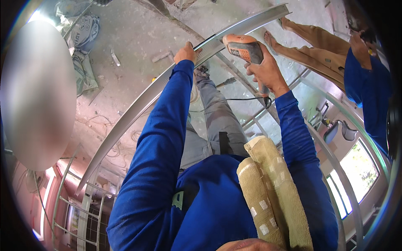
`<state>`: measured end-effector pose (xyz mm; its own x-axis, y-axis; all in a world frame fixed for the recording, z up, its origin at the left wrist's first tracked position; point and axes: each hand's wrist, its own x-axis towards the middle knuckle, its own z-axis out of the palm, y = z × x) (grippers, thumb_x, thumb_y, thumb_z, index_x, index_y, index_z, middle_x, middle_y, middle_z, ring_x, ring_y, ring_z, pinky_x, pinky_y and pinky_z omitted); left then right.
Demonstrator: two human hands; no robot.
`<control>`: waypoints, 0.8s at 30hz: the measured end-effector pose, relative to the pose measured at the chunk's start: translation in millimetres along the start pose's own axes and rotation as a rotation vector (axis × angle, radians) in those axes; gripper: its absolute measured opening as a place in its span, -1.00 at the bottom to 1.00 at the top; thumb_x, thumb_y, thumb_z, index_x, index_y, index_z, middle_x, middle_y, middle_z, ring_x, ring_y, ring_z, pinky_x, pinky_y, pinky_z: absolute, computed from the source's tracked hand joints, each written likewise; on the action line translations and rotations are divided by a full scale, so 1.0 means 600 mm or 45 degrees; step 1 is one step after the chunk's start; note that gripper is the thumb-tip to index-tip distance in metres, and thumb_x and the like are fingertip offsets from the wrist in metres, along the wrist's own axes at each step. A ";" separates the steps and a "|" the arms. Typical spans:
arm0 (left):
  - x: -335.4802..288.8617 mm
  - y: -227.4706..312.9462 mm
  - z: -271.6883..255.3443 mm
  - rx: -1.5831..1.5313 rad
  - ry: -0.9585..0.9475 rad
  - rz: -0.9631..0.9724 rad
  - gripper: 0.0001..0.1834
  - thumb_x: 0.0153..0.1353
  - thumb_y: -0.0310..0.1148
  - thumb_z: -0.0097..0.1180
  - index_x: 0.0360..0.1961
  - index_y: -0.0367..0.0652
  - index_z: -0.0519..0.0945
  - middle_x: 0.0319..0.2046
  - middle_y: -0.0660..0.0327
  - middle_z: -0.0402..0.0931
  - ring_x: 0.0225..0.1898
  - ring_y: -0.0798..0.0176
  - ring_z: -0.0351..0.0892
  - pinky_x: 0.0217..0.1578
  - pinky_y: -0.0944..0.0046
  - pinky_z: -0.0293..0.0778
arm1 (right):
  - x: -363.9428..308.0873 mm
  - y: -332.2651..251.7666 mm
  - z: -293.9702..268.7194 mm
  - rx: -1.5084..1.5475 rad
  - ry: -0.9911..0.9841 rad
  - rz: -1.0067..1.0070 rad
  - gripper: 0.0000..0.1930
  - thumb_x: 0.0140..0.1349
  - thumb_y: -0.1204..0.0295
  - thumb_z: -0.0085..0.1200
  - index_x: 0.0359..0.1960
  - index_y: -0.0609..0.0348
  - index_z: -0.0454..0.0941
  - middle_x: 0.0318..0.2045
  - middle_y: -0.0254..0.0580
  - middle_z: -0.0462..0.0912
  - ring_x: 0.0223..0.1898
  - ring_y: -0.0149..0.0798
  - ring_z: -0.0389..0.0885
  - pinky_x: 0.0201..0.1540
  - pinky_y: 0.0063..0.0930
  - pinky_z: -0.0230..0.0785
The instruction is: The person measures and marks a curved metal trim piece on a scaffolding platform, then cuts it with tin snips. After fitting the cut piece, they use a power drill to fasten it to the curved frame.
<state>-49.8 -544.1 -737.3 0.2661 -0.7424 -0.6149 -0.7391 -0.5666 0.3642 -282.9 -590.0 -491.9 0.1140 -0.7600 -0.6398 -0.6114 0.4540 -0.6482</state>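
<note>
A long, shiny metal channel [255, 21] runs slantwise across the view, from the upper right down to the lower left. My left hand [185, 53] is closed round the channel's edge, partway along it. In my right hand [268, 72] is an orange and grey corded power drill [245, 47], held by its grip. The drill's nose points left and lies right against the channel's near edge in the picture; whether the tip touches the metal I cannot tell. From the foot of the grip a black cord [234, 99] trails left across my legs.
At right stands a co-worker in tan trousers [316, 58] and blue sleeves, one hand [361, 51] raised. White sacks [86, 31] and scraps lie on the dusty floor at upper left. Metal frames [99, 209] stand lower left. Beige cloth rolls [274, 180] rest against my chest.
</note>
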 end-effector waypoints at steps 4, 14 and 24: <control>-0.017 0.005 0.002 -0.073 0.077 0.001 -0.29 0.19 0.25 0.28 0.12 -0.06 0.48 -0.14 -0.10 0.72 -0.05 -0.22 0.70 -0.10 -0.11 0.56 | -0.015 -0.011 0.003 -0.063 0.001 -0.011 -0.19 0.02 0.54 0.18 0.42 0.15 0.25 -0.16 -0.07 0.67 -0.43 -0.31 0.70 -0.55 -0.41 0.56; -0.008 0.013 -0.004 -0.031 -0.099 -0.039 -0.35 0.25 0.33 0.14 -0.04 -0.03 0.76 -0.04 0.07 0.73 0.04 -0.12 0.70 -0.02 -0.07 0.57 | 0.003 -0.057 0.014 -0.259 -0.069 0.117 -0.20 0.04 0.58 0.18 0.42 0.10 0.23 -0.21 -0.14 0.65 -0.47 -0.35 0.67 -0.56 -0.43 0.53; -0.008 0.006 -0.001 -0.145 -0.139 -0.067 -0.52 0.20 0.16 0.31 -0.01 0.11 0.78 -0.02 0.18 0.74 0.05 -0.03 0.72 -0.02 0.03 0.61 | 0.056 -0.105 0.024 -0.709 -0.181 0.054 -0.22 0.03 0.57 0.14 0.40 0.10 0.25 -0.30 -0.08 0.65 -0.54 -0.30 0.66 -0.58 -0.39 0.52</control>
<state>-53.4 -543.0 -732.2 0.2293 -0.6706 -0.7055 -0.6494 -0.6453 0.4023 -229.4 -637.5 -478.4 0.1615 -0.6589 -0.7347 -0.9334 0.1398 -0.3306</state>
